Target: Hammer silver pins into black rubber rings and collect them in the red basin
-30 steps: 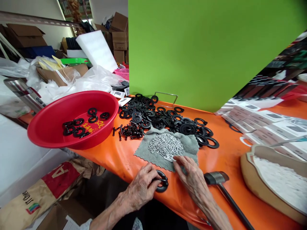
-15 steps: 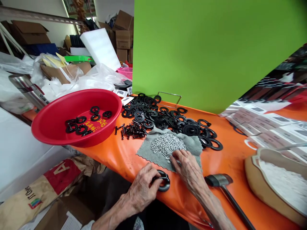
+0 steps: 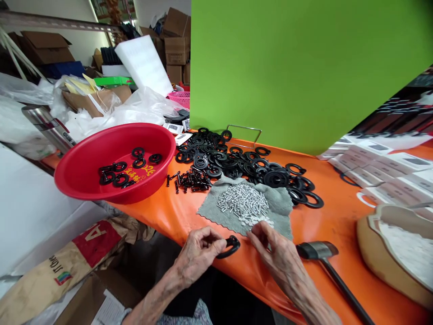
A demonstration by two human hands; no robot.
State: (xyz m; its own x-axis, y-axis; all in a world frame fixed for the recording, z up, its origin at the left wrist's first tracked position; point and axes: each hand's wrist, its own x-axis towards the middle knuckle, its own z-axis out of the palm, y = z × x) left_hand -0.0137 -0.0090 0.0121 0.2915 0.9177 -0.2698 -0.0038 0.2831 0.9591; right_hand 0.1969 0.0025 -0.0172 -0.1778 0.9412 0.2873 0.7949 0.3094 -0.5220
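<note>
My left hand (image 3: 199, 253) pinches a black ring (image 3: 232, 247) between thumb and fingers, tilted above the near table edge. To its right, my right hand (image 3: 270, 243) has its thumb and fingertips close together over the near edge of a grey cloth (image 3: 211, 206). Whatever those fingertips hold is too small or hidden to name. A heap of small silver pins (image 3: 243, 201) lies on the cloth, with some whitish small pieces at its near side. Behind the cloth spread many black rings (image 3: 233, 164), and short black rods (image 3: 192, 180) are piled to the left of it.
A red basin (image 3: 84, 185) with several black rings stands at the left. Right of my right hand lies a hammer (image 3: 320, 250), beside a tan container (image 3: 375, 253) of white material. White boxes (image 3: 389, 180) are stacked at the right, and a green panel (image 3: 270, 67) rises behind.
My left hand has raised and tilted the black ring. My right hand has drawn back from the pins toward the cloth's near edge, closer to the ring. The view has shifted slightly.
</note>
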